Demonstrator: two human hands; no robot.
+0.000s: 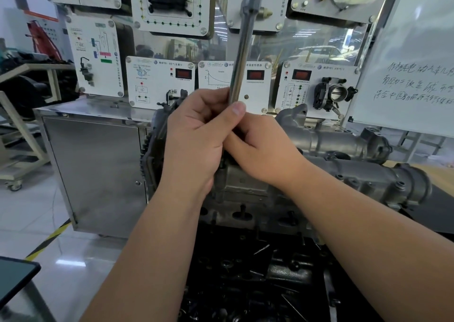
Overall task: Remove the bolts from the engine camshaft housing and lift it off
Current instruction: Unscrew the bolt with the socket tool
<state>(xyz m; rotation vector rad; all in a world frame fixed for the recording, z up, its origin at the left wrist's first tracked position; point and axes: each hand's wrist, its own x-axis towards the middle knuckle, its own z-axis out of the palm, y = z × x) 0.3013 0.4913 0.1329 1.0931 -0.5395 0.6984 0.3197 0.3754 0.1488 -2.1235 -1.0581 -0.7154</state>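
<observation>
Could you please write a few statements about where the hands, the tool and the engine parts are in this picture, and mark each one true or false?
1. The left hand grips the lower end of the long shiny metal socket wrench bar. True.
2. The bar lies flat along the grey cast-metal camshaft housing. False: it stands steeply upward, leaning slightly to the right.
3. The right hand rests on the whiteboard with handwriting. False: it is at the foot of the bar, against the left hand.
4. The housing sits on the engine, not lifted off. True.
5. The black throttle body hangs on a white display panel behind the engine. True.
</observation>
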